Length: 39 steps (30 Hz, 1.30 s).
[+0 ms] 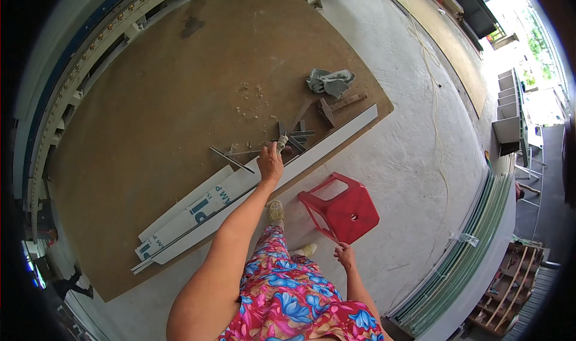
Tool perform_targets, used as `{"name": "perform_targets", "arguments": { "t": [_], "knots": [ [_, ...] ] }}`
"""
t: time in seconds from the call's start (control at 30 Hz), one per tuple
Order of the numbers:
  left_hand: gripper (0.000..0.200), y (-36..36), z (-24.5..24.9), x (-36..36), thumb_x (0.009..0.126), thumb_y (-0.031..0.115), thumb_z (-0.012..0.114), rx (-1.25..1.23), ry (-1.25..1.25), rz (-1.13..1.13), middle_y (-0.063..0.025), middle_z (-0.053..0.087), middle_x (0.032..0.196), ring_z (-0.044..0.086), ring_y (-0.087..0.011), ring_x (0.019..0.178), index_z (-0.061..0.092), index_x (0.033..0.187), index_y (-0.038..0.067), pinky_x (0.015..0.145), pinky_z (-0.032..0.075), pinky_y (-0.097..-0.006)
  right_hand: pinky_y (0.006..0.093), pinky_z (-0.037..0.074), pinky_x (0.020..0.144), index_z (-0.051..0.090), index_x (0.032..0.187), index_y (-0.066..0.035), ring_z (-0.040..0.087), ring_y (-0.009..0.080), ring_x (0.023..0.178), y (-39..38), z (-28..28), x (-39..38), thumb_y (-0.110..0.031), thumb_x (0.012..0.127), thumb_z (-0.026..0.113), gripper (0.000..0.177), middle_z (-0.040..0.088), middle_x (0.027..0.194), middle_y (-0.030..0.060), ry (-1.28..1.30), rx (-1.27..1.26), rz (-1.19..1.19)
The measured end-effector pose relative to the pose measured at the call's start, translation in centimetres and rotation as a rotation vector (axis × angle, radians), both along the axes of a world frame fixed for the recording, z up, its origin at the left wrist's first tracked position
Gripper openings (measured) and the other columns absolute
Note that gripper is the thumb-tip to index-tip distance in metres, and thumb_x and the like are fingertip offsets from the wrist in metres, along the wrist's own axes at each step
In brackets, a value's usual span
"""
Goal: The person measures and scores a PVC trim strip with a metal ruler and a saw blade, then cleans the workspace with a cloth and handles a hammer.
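My left hand (270, 164) reaches over the brown board, its fingers closed around the end of a small pale, twisted item (282, 143) that I cannot make out. Dark metal strips (296, 138) lie crossed just beyond it. A long white strip (327, 143) runs along the board's edge, beside white printed panels (210, 204). A hammer (327, 111) and a grey cloth (330, 82) rest farther up. Low on the right, my right hand (344, 254) is closed on the edge of a red plastic stool (353, 212), which is tilted on the concrete floor.
The large brown board (162, 113) carries scattered shavings. A loose cable (437, 131) trails over the floor. Green-edged sheets (456, 269) are stacked at the right, near a wooden rack (510, 287). A long machine (90, 59) borders the left, and another person's leg (75, 284) shows at lower left.
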State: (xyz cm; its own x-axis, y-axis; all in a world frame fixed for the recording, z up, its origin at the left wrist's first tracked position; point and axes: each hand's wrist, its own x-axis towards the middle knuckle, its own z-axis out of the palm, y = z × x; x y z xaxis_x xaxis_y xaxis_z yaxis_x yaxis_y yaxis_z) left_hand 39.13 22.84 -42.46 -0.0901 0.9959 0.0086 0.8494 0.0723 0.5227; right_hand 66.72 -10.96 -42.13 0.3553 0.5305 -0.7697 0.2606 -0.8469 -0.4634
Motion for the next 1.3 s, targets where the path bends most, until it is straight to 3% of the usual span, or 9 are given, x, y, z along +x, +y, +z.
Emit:
{"name": "perform_targets", "arguments": {
  "t": [0.13,0.23,0.33,0.43,0.6,0.8,0.97,1.13,1.3],
  "knots": [
    [0.043,0.3,-1.1,0.8,0.079,0.015,0.058,-0.089,0.074,-0.008,-0.0120,0.048,0.103,0.050,-0.0308,0.096,0.043,0.119,0.012,0.074,0.042,-0.0449,0.0258,0.046,0.049,0.045,0.122,0.000,0.062,0.0154,0.067,-0.6,0.1,-0.4,-0.015,0.084,0.055,0.042,0.062,0.087,0.0103,0.045,-0.052,0.003],
    [0.042,0.5,-1.3,1.2,0.080,0.014,0.056,-0.133,0.163,0.003,-0.0118,0.048,0.105,0.048,-0.0306,0.099,0.044,0.120,0.012,0.077,0.041,-0.0448,0.0302,0.050,0.065,0.050,0.117,0.005,0.065,0.0209,0.071,-0.6,1.0,-0.6,-0.016,0.078,0.055,0.045,0.064,0.090,0.0209,0.036,-0.035,0.025],
    [0.042,0.3,-0.7,1.5,0.080,0.014,0.054,-0.084,0.177,0.002,-0.0115,0.047,0.108,0.047,-0.0299,0.102,0.044,0.120,0.012,0.080,0.040,-0.0447,0.0308,0.050,0.066,0.050,0.118,0.003,0.066,0.0209,0.071,-0.7,1.1,-0.1,-0.016,0.078,0.055,0.045,0.064,0.090,0.0195,0.044,-0.021,0.003],
    [0.046,-0.1,0.6,2.0,0.078,0.012,0.057,-0.023,0.163,0.006,-0.0113,0.046,0.112,0.045,-0.0297,0.105,0.043,0.121,0.013,0.082,0.038,-0.0448,0.0256,0.047,0.052,0.046,0.122,0.000,0.063,0.0159,0.069,-1.0,1.0,1.3,-0.016,0.084,0.054,0.042,0.063,0.090,0.0114,0.070,-0.016,0.009],
    [0.054,-2.5,1.3,3.6,0.073,0.009,0.061,0.118,0.171,0.036,-0.0120,0.043,0.118,0.041,-0.0313,0.112,0.041,0.124,0.013,0.090,0.034,-0.0459,0.0264,0.048,0.053,0.046,0.122,0.000,0.063,0.0162,0.071,-1.8,1.0,4.8,-0.015,0.084,0.053,0.042,0.063,0.094,0.0123,0.073,-0.007,0.026],
    [0.056,-11.8,3.1,9.1,0.073,0.011,0.061,0.059,0.141,0.004,-0.0139,0.036,0.125,0.036,-0.0321,0.117,0.041,0.125,0.011,0.097,0.029,-0.0445,0.0266,0.048,0.053,0.044,0.123,0.001,0.063,0.0155,0.070,-3.3,0.8,10.8,-0.017,0.084,0.051,0.043,0.063,0.093,0.0114,0.128,0.002,0.017],
    [0.058,-22.4,0.1,17.1,0.072,0.011,0.064,0.014,0.147,0.008,-0.0142,0.037,0.124,0.036,-0.0333,0.115,0.039,0.125,0.012,0.094,0.031,-0.0454,0.0262,0.047,0.050,0.044,0.123,0.000,0.062,0.0150,0.066,-7.2,-1.5,20.2,-0.016,0.083,0.051,0.044,0.062,0.088,0.0098,0.202,0.048,-0.002],
    [0.056,-31.3,-2.4,28.2,0.071,0.013,0.063,-0.119,0.130,0.150,-0.0134,0.041,0.121,0.040,-0.0325,0.112,0.043,0.123,0.012,0.091,0.035,-0.0444,0.0267,0.045,0.045,0.044,0.122,0.000,0.061,0.0164,0.062,-14.2,-3.3,35.0,-0.014,0.083,0.052,0.043,0.062,0.082,0.0089,0.201,-0.056,-0.016],
    [0.052,-35.9,-3.1,38.0,0.071,0.015,0.063,-0.340,0.027,0.193,-0.0113,0.043,0.118,0.042,-0.0314,0.111,0.045,0.120,0.013,0.089,0.037,-0.0469,0.0310,0.045,0.045,0.047,0.120,-0.004,0.061,0.0216,0.061,-23.4,-1.5,50.0,-0.013,0.082,0.050,0.038,0.061,0.080,0.0108,0.085,-0.167,-0.321]
  ]
}}
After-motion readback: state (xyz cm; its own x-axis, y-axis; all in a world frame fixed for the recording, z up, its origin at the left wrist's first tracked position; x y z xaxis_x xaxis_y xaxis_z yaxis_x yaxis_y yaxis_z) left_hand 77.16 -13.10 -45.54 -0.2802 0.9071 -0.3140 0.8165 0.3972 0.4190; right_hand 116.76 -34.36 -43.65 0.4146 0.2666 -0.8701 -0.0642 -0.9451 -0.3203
